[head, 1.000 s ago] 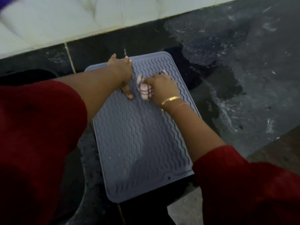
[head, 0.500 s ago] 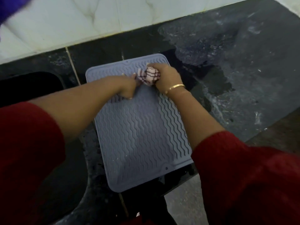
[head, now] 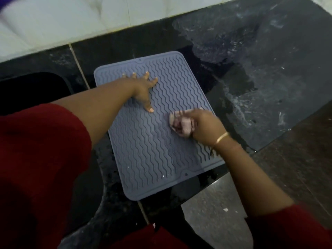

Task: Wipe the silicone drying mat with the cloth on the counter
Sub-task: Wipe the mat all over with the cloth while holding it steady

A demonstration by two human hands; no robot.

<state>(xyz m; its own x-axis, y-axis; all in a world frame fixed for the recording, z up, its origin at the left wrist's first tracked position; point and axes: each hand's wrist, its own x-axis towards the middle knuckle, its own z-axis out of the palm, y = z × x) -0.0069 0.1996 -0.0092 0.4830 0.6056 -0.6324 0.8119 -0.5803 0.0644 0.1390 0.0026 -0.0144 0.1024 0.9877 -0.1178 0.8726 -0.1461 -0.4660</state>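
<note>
Right hand (head: 204,125): grip closed around a bunched pale cloth (head: 181,125) with dark stripes, pressing it onto the grey silicone drying mat (head: 147,150) close to the mat's right edge, about midway along its length. The wrist carries a gold bangle (head: 222,137); the forearm runs in from the near right, sleeve red. Left hand (head: 142,87): grip spread, fingers splayed and palm laid flat on the mat's far-left part, thumb pointing toward the near edge of the bench; the forearm crosses the mat's left edge. The two hands are apart, with bare ribbed mat between them. The mat lies on the dark stone bench (head: 269,69), its near end at the bench's front edge; a dark sink (head: 36,87) lies to the left.
</note>
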